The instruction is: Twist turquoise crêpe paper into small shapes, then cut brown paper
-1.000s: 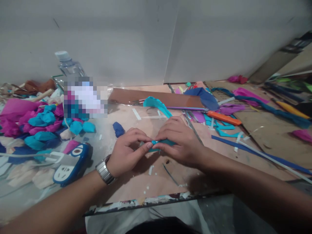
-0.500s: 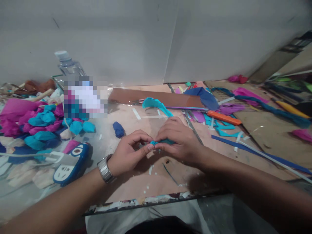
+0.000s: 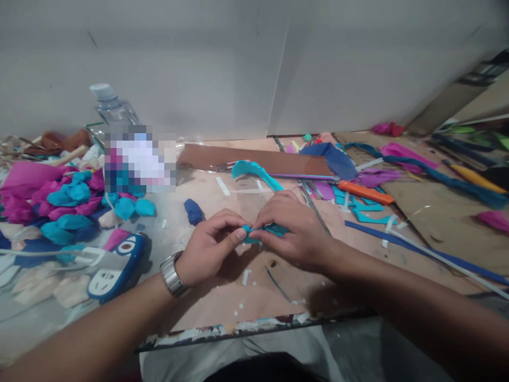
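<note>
Between my two hands, just above the tabletop, is a strip of turquoise crepe paper (image 3: 251, 236) with a small rolled knob at its left end. My left hand (image 3: 211, 239), with a metal watch (image 3: 173, 275) on its wrist, pinches that knob between thumb and forefinger. My right hand (image 3: 293, 229) grips the strip close by; part of the paper runs under its fingers and is hidden. The strip's curled far part (image 3: 254, 168) rises behind my right hand and arches to the left. A dark blue crumpled paper piece (image 3: 193, 211) lies beyond my left hand.
Pink, turquoise and blue paper bunches (image 3: 67, 193) pile up at left, near a blue-and-white power strip (image 3: 116, 268) and a plastic bottle (image 3: 117, 111). An orange utility knife (image 3: 366, 192) lies right, among paper scraps. A brown sheet (image 3: 238, 155) lies along the back.
The rolled turquoise knob has turned and shows more between my fingertips, with some strip below it now visible. My left fingers have shifted slightly; my right hand has barely moved.
</note>
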A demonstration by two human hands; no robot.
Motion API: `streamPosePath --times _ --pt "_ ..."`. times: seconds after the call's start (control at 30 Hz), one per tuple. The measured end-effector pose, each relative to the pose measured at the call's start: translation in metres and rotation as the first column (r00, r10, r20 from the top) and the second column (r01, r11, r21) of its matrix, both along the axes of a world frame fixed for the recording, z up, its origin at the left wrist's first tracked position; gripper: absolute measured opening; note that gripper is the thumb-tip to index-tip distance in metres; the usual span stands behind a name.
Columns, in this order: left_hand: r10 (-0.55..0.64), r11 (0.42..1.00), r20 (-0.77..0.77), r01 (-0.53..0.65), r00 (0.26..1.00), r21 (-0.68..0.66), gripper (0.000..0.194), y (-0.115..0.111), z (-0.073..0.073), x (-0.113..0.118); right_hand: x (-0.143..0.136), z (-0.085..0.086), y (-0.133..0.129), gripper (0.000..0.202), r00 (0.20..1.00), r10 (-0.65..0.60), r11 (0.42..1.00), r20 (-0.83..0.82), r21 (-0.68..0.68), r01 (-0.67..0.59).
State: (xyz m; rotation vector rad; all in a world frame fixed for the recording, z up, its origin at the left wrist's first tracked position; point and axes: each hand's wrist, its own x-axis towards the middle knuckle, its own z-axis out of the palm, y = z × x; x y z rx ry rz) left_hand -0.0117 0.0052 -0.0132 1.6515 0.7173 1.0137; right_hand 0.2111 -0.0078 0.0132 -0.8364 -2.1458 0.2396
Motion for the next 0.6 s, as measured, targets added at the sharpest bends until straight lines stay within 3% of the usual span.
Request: streamPosePath --times 0.17,0.43,0.6 --pt "-0.003 1.0 -0.039 0.004 0.999 0.022 0.015 0.0005 0.0008 -0.0008 0.0003 0.0001 0.0003 0.019 1.0 -0.027 1.0 -0.011 0.004 0.027" --pt "-0.037 0.999 -0.027 0.037 0.999 -0.024 0.018 0.001 -0.0017 -0.0002 0.0021 -0.0043 -0.0009 0.016 0.997 0.066 0.997 0.034 0.046 -0.067" --pt "-0.079 0.996 -0.09 0.074 0.993 -0.058 0.021 -0.0011 0.0016 0.0021 0.0005 -0.0005 -0.0019 0.013 0.998 0.053 0.999 0.02 -0.008 -0.053"
